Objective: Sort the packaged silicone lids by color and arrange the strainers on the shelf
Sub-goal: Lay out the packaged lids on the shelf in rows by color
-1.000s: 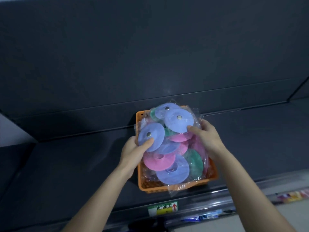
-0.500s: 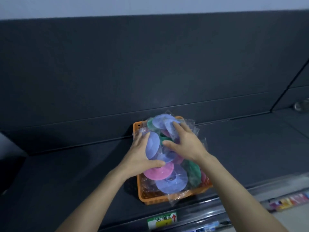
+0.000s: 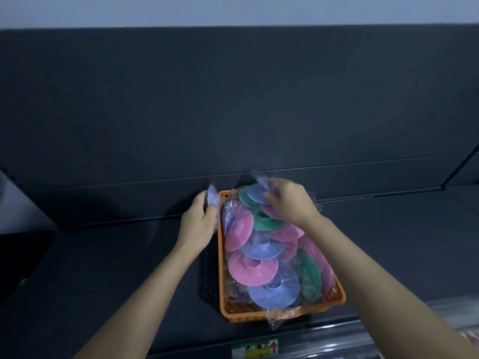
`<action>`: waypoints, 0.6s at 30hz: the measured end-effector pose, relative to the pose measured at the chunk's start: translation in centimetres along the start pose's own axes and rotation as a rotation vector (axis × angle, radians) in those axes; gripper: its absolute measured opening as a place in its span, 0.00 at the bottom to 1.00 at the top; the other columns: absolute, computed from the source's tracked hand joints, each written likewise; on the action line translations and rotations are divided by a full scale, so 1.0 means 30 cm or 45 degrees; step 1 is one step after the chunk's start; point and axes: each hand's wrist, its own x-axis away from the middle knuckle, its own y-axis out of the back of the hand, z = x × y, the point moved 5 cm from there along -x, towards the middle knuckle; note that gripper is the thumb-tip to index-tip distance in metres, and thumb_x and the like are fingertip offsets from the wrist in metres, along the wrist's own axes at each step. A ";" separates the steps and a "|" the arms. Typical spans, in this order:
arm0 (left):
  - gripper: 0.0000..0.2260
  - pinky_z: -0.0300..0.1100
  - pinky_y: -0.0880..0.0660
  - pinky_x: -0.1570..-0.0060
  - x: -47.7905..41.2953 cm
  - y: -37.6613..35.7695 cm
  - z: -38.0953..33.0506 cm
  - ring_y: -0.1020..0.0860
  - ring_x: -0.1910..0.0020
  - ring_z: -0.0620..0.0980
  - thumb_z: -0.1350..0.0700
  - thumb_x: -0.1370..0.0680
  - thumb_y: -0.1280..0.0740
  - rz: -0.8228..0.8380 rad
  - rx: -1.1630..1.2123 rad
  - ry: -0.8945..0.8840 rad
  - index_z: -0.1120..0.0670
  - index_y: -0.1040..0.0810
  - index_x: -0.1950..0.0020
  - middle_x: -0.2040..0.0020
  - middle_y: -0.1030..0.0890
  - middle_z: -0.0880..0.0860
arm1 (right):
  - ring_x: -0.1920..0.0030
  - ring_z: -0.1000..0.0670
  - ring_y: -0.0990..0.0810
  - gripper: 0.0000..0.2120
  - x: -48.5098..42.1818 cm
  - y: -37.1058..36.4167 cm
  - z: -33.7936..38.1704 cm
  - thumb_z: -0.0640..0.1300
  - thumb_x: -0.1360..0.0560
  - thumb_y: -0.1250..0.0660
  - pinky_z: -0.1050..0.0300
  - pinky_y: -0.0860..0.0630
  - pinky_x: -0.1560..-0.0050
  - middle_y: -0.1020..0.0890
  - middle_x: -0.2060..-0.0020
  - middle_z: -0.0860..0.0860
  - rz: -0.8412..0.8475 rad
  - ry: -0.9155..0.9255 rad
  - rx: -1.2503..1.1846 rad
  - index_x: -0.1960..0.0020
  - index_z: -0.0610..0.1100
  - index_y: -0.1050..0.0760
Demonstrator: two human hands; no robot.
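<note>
A dark grey shelf (image 3: 103,255) is stretching across under dim, bluish light, with a matching back panel (image 3: 233,99) rising behind it. A pale wall (image 3: 233,9) is showing above, and a green-and-yellow label (image 3: 255,349) is sitting on the front rail (image 3: 388,330).

Dark grey, matte shelf board (image 3: 103,268), wide and flat, backed by an upright back panel (image 3: 233,112) of the same dark grey. Standing directly on it, close to the front edge: a rectangular orange plastic basket (image 3: 241,313) with perforated walls, long sides running front to back. On the glossy front rail (image 3: 324,340) just below, a small green-and-yellow label (image 3: 255,349) with a red arrow.
</note>
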 end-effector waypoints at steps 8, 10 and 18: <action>0.27 0.38 0.32 0.53 -0.040 -0.075 -0.007 0.24 0.48 0.45 0.37 0.26 0.38 0.147 -0.172 0.138 0.52 0.30 0.34 0.46 0.23 0.45 | 0.50 0.39 0.22 0.15 -0.065 -0.057 -0.010 0.50 0.30 0.33 0.53 0.31 0.57 0.20 0.51 0.42 0.004 -0.034 0.224 0.48 0.43 0.30; 0.30 0.41 0.29 0.57 -0.060 -0.104 -0.041 0.22 0.52 0.45 0.32 0.33 0.35 0.242 -0.259 0.150 0.51 0.29 0.40 0.49 0.22 0.44 | 0.58 0.39 0.22 0.09 -0.069 -0.048 -0.018 0.46 0.32 0.35 0.55 0.35 0.62 0.21 0.62 0.45 -0.027 -0.060 0.190 0.59 0.44 0.34; 0.10 0.45 0.26 0.64 -0.127 -0.101 -0.042 0.21 0.60 0.55 0.56 0.25 0.33 0.185 -0.715 0.148 0.58 0.29 0.48 0.54 0.20 0.56 | 0.66 0.40 0.28 0.04 -0.051 -0.026 -0.025 0.40 0.29 0.39 0.55 0.38 0.64 0.27 0.68 0.46 -0.075 0.018 0.078 0.59 0.42 0.35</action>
